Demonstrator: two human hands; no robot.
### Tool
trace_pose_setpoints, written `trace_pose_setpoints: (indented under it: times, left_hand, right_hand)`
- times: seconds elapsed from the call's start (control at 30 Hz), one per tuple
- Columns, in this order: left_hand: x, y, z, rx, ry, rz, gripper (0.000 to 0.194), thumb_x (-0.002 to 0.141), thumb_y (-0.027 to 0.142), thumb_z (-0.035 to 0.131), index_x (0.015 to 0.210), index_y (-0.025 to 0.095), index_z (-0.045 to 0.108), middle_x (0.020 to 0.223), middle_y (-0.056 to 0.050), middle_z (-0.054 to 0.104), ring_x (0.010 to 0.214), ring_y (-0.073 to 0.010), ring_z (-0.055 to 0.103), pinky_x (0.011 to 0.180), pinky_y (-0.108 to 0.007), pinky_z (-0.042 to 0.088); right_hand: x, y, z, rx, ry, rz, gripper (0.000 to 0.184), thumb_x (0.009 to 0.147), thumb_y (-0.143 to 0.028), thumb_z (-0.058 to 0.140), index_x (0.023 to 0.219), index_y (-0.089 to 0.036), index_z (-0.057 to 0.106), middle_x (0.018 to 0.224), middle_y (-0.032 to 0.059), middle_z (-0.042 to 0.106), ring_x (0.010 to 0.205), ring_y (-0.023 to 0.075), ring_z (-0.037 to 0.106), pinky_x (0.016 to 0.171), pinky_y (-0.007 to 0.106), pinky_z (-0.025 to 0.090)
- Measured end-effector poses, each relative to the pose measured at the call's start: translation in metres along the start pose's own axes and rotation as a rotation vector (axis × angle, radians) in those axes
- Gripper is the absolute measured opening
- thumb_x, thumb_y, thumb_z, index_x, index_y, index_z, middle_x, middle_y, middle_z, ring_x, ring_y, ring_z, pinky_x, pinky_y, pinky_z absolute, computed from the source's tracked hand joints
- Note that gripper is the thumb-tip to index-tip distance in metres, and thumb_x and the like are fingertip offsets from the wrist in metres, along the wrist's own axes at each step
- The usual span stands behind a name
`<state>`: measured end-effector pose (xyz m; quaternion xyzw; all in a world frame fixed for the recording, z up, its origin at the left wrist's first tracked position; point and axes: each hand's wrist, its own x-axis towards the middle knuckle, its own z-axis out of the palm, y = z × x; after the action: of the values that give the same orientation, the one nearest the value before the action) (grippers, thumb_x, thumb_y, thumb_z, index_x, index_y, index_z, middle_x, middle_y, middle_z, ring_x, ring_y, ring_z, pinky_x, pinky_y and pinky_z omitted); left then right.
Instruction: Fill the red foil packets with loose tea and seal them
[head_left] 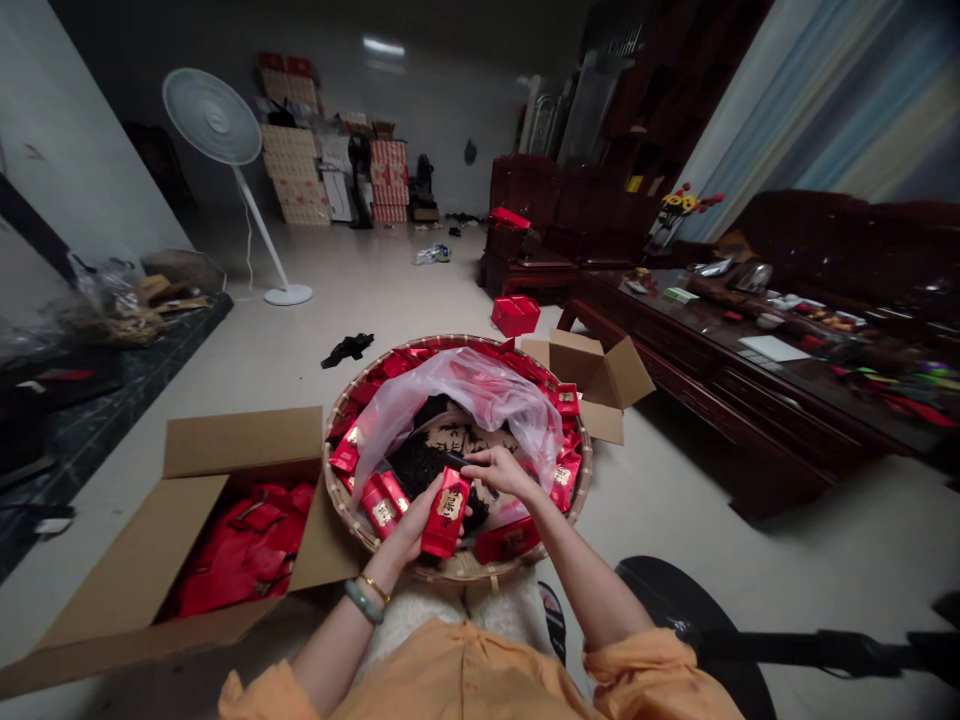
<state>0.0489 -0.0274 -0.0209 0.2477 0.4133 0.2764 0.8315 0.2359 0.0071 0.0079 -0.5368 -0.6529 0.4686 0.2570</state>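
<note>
A carton (244, 440) at lower left and a box (577, 358) right of centre flank the basket (339, 505); floor (405, 285) opens above. Left hand (414, 525) grips a red packet (447, 515), right hand (506, 470) pinches a dark implement (454, 461).

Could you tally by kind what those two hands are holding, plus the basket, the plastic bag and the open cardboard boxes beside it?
Red packet in the left hand: 1
Dark object in the right hand: 1
Woven basket: 1
Plastic bag: 1
Open cardboard boxes, left and right: 2
Total: 6
</note>
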Motion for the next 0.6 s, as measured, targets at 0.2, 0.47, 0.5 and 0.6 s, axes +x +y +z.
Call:
trace_pose_setpoints:
  times: [0.2,0.47,0.5,0.6]
  left_hand:
    - [0.000,0.000,-0.002,-0.016,-0.041,-0.003,0.060,0.077,0.064,0.047,0.101,0.010,0.059,0.080,-0.013,0.070,0.050,-0.0172,0.064,0.045,-0.027,0.051]
    - [0.005,-0.003,-0.007,-0.011,-0.033,-0.014,0.060,0.077,0.065,0.047,0.099,0.011,0.059,0.077,-0.012,0.070,0.048,-0.0175,0.063,0.045,-0.029,0.052]
    - [0.005,-0.003,-0.008,-0.005,-0.029,-0.013,0.060,0.076,0.065,0.047,0.099,0.011,0.059,0.077,-0.012,0.070,0.048,-0.0174,0.063,0.045,-0.029,0.052]
    - [0.006,-0.002,-0.010,0.005,-0.014,-0.005,0.060,0.076,0.066,0.047,0.097,0.011,0.060,0.077,-0.012,0.071,0.046,-0.0167,0.062,0.045,-0.028,0.051]
  right_hand:
    - [0.003,0.006,0.003,0.005,0.004,-0.003,0.042,0.072,-0.049,0.061,0.097,-0.016,0.070,0.053,-0.0037,0.054,0.037,0.0052,0.035,0.036,0.017,0.026]
    - [0.000,0.003,0.006,0.044,0.017,0.017,0.042,0.072,-0.046,0.061,0.098,-0.014,0.070,0.055,-0.0024,0.055,0.040,0.0056,0.037,0.037,0.017,0.028]
    - [-0.001,0.002,0.006,0.058,0.017,0.009,0.043,0.072,-0.045,0.062,0.100,-0.013,0.069,0.058,-0.0015,0.057,0.042,0.0058,0.039,0.038,0.017,0.029]
    - [0.000,0.004,0.003,0.121,0.029,-0.022,0.048,0.073,-0.045,0.061,0.109,-0.014,0.064,0.072,0.0011,0.064,0.046,0.0070,0.044,0.041,0.018,0.034]
